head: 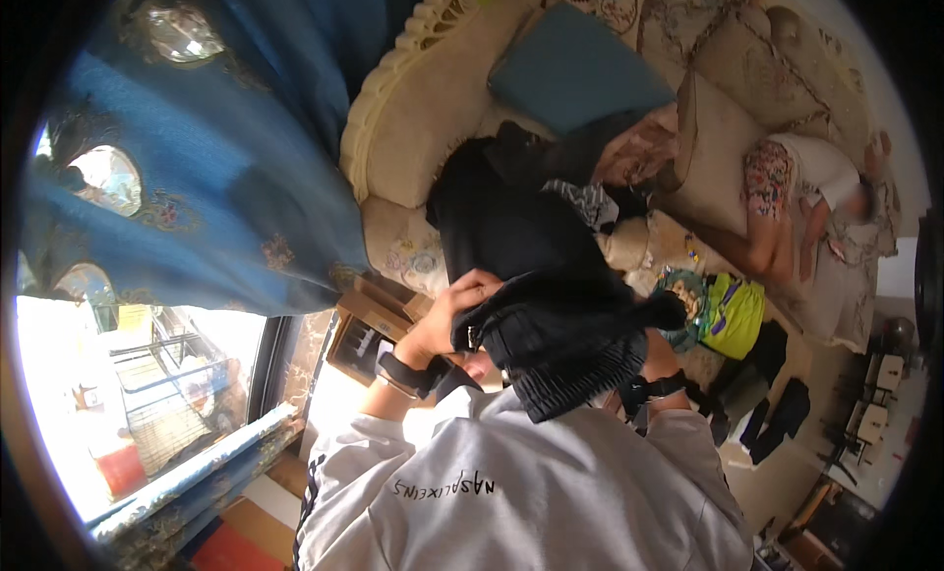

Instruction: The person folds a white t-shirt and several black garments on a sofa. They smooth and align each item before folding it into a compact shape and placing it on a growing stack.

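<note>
A black garment with a gathered elastic edge [575,372] is held up in front of my chest. My left hand [472,294] grips its upper left part, the fingers closed over the cloth near a small metal fastener. At the garment's right side is my right hand [658,355], its fingers mostly hidden behind the black fabric but seemingly holding it. Beyond, more dark clothing [509,217] lies heaped on the cream sofa, next to a black-and-white patterned cloth [586,202]. Both my wrists bear dark straps.
A blue curtain [221,165] and bright window stand left, with cardboard boxes [372,320] below. A teal cushion [579,69] rests on the sofa [405,128]. Rightward are a bowl [686,298], a yellow-green bag [737,313] and dark clothes [785,420]; another person [818,165] is on the sofa.
</note>
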`<state>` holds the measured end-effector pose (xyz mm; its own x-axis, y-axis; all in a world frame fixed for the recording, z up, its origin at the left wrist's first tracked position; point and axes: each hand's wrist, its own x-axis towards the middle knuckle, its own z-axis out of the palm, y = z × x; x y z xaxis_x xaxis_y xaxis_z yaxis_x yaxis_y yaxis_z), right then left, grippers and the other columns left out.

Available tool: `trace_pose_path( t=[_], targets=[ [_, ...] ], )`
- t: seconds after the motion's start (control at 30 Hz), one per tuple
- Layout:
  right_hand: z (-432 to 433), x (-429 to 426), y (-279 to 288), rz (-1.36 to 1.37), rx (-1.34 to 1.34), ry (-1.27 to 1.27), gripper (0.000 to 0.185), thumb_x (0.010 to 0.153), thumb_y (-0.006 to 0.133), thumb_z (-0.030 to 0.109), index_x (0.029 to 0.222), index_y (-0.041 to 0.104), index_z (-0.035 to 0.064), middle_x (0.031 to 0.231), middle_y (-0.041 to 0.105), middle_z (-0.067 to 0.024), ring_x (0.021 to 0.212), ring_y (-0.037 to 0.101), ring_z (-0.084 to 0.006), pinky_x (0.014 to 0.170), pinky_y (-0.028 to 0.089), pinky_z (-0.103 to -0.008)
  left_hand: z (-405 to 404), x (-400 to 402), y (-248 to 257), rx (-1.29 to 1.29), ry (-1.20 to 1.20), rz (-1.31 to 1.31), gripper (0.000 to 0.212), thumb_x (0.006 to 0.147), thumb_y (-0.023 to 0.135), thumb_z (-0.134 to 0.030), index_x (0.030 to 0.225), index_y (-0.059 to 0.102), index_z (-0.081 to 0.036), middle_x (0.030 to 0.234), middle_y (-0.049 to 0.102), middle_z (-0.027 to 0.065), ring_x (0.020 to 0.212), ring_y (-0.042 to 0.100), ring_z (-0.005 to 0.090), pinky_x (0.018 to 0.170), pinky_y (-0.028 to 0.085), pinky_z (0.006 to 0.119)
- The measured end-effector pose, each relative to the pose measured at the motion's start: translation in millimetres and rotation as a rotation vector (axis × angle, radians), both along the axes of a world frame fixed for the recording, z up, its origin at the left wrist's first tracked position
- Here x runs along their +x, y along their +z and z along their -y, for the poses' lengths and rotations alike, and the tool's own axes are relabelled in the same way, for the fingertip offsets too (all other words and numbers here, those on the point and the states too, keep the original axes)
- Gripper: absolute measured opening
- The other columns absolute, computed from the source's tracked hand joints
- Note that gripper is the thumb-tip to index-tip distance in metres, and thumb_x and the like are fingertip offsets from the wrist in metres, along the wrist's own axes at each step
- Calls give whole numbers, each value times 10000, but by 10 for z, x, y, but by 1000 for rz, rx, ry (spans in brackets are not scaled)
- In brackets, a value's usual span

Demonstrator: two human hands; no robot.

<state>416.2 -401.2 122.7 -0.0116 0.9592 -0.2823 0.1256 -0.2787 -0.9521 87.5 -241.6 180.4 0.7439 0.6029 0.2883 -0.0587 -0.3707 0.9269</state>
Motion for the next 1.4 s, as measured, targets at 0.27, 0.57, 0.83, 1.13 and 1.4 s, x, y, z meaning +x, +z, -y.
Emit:
trace_pose_path(
  t=[0.27,0.57,0.83,1.13,1.4],
  targets=[
    [551,-412,-1164,134,-192,191,694,703,753,158,1291,400,47,1303,450,-106,1197,409,-213,989,333,-328,1451,-390,-1695,-853,125,-77,538,708,701,-31,1201,488,-8,1191,546,87,1084,495,175,939,392,325],
    [-736,-547,-1277,-256,-393,-107,587,651,788,152,1149,518,-5,1114,587,-100,994,555,-177,877,436,-300,630,-173,-1893,-1174,624,-121,518,710,764,-199,1092,516,47,993,617,128,910,593,194,801,480,300],
    [-867,-678,-1823,134,-371,-196,725,641,783,362,1168,477,-31,1130,543,-172,1036,521,-265,900,406,-344,559,22,-2340,-853,1004,-416,588,670,779,-351,1009,513,47,879,605,144,822,588,223,752,468,311],
    [-831,-659,-1929,571,-480,-253,1133,454,838,491,1284,242,0,1278,349,-243,1189,350,-383,984,314,-452,461,-186,-2487,-1397,820,-409,815,571,839,-386,1160,442,15,1172,479,165,1056,502,244,847,452,345],
    [-870,-553,-1885,206,-658,-274,657,608,819,255,1089,511,-71,1039,594,-166,910,600,-248,763,505,-333,238,-265,-1943,-1562,426,-474,657,711,723,-398,1192,503,-8,1046,618,84,970,577,202,869,415,290]
  ],
)
